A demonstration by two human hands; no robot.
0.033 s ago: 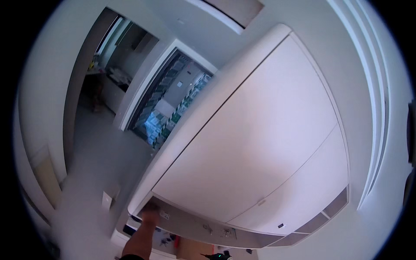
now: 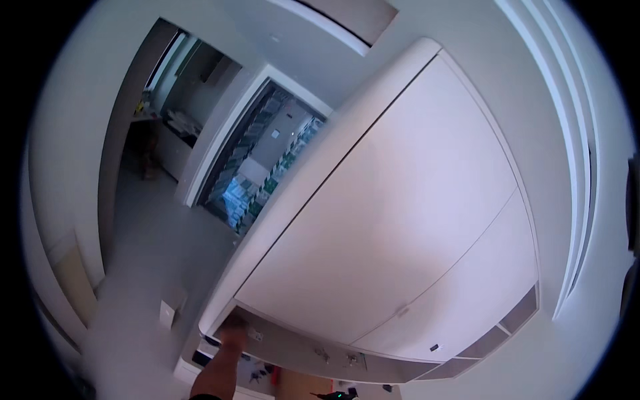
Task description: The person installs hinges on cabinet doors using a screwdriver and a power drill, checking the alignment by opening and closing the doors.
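Note:
My left hand (image 2: 233, 333) reaches up from the lower edge into the left end of the open shelf niche (image 2: 293, 341) under a big white cabinet (image 2: 380, 220). Its fingers are dark and blurred against the niche, so their shape and anything in them cannot be made out. Just right of the hand, a white socket plate (image 2: 255, 335) sits on the niche's back. Small clear or metallic items (image 2: 351, 360) are further right in it. My right hand does not show.
Below the niche are small dark items (image 2: 255, 377) and a brown board (image 2: 297, 385). A dark device with a green light (image 2: 339, 395) is at the lower edge. A small white box (image 2: 167, 313) stands on the grey floor (image 2: 143, 267). Doorways (image 2: 260, 153) open at the back left.
The view has shifted very slightly. My left hand stays at the left end of the niche.

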